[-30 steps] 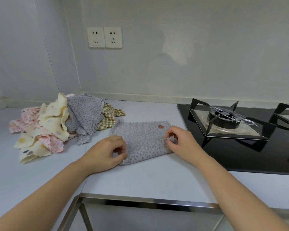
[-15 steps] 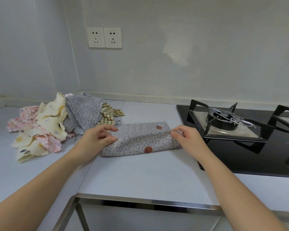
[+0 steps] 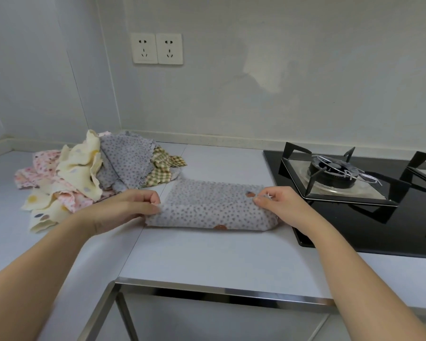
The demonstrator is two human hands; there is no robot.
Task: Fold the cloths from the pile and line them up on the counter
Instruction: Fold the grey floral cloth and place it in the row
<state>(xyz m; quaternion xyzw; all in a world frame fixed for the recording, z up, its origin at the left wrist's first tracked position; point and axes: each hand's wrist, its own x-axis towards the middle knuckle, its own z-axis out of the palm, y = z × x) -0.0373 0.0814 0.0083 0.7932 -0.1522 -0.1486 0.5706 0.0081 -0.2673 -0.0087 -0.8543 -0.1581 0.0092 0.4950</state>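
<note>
While the grey dotted cloth [image 3: 212, 215] sits about where it did 0.5 s ago (a long folded strip on the counter [image 3: 207, 257], between the pile [image 3: 89, 173] and the hob [image 3: 379, 217]), the grip on it has changed.

- left hand [image 3: 123, 210]: was lying on the strip's left end with its fingers stretched out. Now thumb and fingertips are curled in, pinching the upper layer's edge at that end.
- right hand [image 3: 285, 207]: same spot, same pinch on the right end, just short of the hob's glass.
- vs 1 s ago: cloth was a broader piece, both hands nearer the front edge. Now it's narrower, fold line along the near side, free edge of the top layer running hand to hand.
- pile: no visible change. Cream spotted, pink floral, grey dotted and green check cloths are heaped left of the strip, and the check one nearly touches its far left corner.

Surface: pale counter, a seam [image 3: 133, 242] running front to back under the strip's left end, steel frame [image 3: 219, 290] along the front edge. The black glass hob on the right carries a black pan support [image 3: 295, 168] round a burner [image 3: 330, 171].

Room: plain pale wall [image 3: 305, 94] with a lighter patch, two sockets [image 3: 156, 48] above the pile, corner at left.
</note>
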